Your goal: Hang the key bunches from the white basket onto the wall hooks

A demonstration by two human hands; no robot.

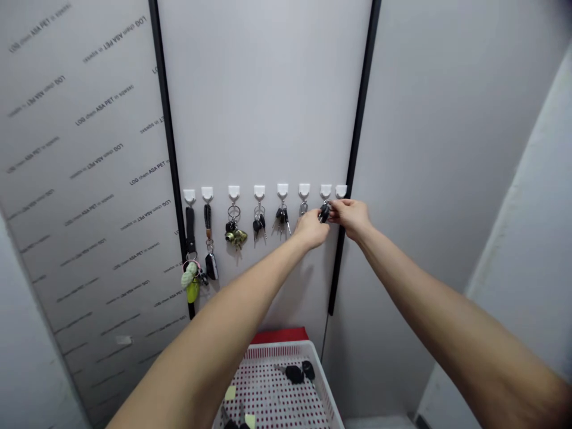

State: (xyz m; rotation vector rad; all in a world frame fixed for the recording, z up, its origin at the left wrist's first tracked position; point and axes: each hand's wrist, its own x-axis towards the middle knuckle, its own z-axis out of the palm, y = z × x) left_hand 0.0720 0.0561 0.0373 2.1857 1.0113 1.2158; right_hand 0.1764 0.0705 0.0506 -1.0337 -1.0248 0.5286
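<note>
Both my hands meet at a bunch of dark keys (324, 211) just below a white wall hook (326, 190), near the right end of a row of hooks. My left hand (311, 229) has its fingers closed on the keys from the left. From the right, my right hand (352, 215) pinches at the top of the same bunch. Whether the key ring sits on the hook is hidden by my fingers. Just left of my left hand, a metal ring (304, 208) hangs from another hook (304, 190), its lower part covered by the hand.
Several key bunches hang leftward, including keys with brass pieces (236, 236), a black strap (190, 229) with a green charm (189, 274), and a braided strap (208, 220). Below stands a white perforated basket (328, 396) holding black keys (295, 374) and yellow notes (230, 392). Something red (286, 335) lies behind it.
</note>
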